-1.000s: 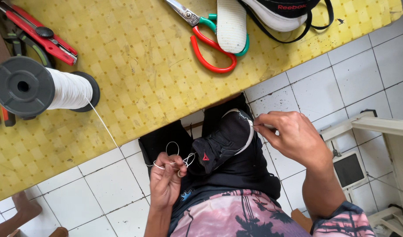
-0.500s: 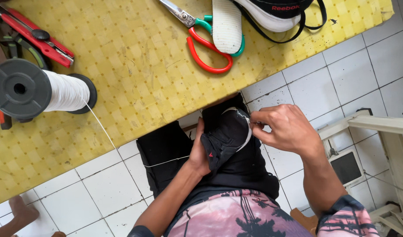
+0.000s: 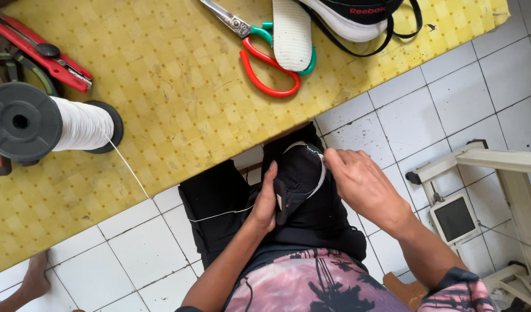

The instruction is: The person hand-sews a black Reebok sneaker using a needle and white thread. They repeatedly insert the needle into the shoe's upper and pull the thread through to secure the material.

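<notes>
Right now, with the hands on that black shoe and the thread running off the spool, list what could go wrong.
1. The white thread hangs slack from the spool over the table edge to the left hand; it might snag there or tug the spool along.
2. The right hand pinches at the black shoe rim; if a needle is there, hidden from view, a finger could get pricked.
3. The scissors lie near the table edge and might get knocked off.

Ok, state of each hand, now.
Left hand: closed on the black shoe.
Right hand: fingers pinched at the shoe's white edge; what they hold cannot be told.
</notes>
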